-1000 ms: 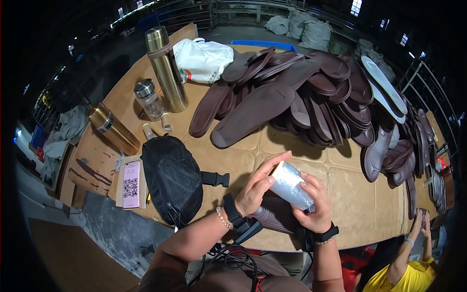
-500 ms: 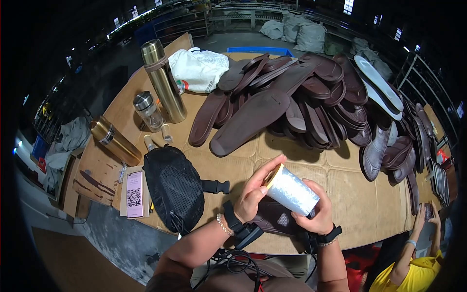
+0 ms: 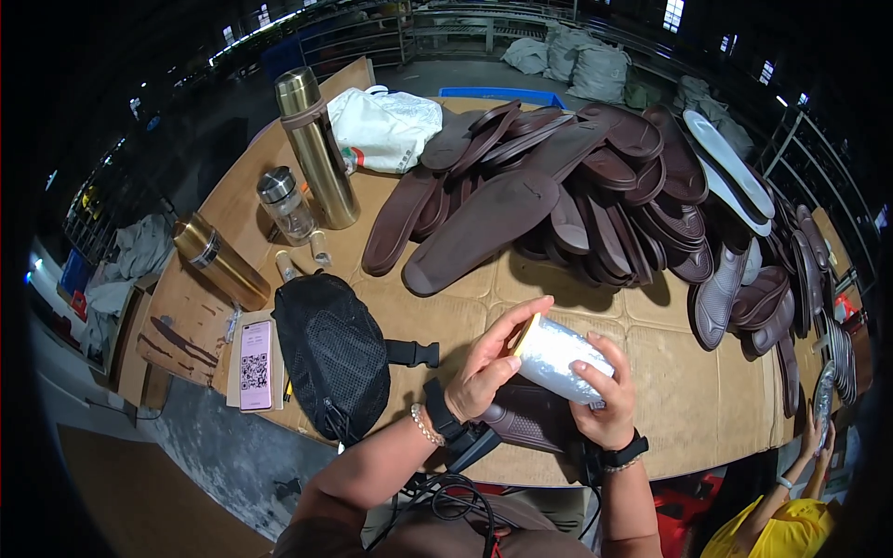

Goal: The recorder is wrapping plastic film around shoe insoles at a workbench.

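Between my hands, above the near edge of the cardboard-topped table, is a roll of shiny silvery film with a yellowish rim at its left end. My left hand holds that left end, thumb and fingers about the rim. Around the right end curl the fingers of my right hand, spread over the film's surface. Below the roll lies a dark brown shoe sole, partly covered by the hands. Each wrist carries a black strap and a beaded bracelet.
Brown soles are heaped across the far side, with a white sole on top. To the left are a black pouch, a phone-shaped pink card, a tall flask and a glass bottle. A co-worker's yellow sleeve shows lower right.
My right fingers have shifted from the roll's end up onto its side, and the roll has turned slightly. The co-worker at right now holds up a long shiny wrapped item.
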The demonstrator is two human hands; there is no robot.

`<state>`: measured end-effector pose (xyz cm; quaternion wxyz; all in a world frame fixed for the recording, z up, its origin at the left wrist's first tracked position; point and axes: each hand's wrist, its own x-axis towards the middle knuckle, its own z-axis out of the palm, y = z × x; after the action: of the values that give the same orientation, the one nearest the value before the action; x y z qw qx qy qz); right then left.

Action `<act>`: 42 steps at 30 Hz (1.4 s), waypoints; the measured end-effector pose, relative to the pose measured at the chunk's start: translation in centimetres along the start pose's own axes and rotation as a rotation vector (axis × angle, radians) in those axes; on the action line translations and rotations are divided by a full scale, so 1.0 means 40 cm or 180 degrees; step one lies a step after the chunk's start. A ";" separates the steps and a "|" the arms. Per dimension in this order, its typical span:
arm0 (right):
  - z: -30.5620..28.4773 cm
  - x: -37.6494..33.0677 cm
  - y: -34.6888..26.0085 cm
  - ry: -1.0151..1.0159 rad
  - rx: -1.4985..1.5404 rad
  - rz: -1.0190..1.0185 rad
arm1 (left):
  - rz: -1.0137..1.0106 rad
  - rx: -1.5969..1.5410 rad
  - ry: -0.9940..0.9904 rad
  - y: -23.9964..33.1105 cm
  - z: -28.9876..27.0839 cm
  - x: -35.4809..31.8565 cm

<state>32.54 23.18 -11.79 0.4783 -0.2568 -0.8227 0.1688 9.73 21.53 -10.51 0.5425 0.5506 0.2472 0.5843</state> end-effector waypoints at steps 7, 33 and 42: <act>0.023 -0.006 -0.007 0.0389 0.0406 0.0147 | -0.0056 0.0010 0.0171 -0.022 0.006 -0.011; -0.023 0.007 -0.012 0.0120 0.1198 0.0985 | -0.0416 -0.0196 -0.0031 -0.045 0.003 -0.011; -0.029 0.005 -0.016 0.0352 0.1573 0.1975 | -0.0855 -0.0239 -0.0166 -0.061 -0.003 -0.004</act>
<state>33.31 22.80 -10.75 0.4956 -0.3789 -0.6137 0.4839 10.48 22.13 -12.77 0.6423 0.5069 0.2824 0.5007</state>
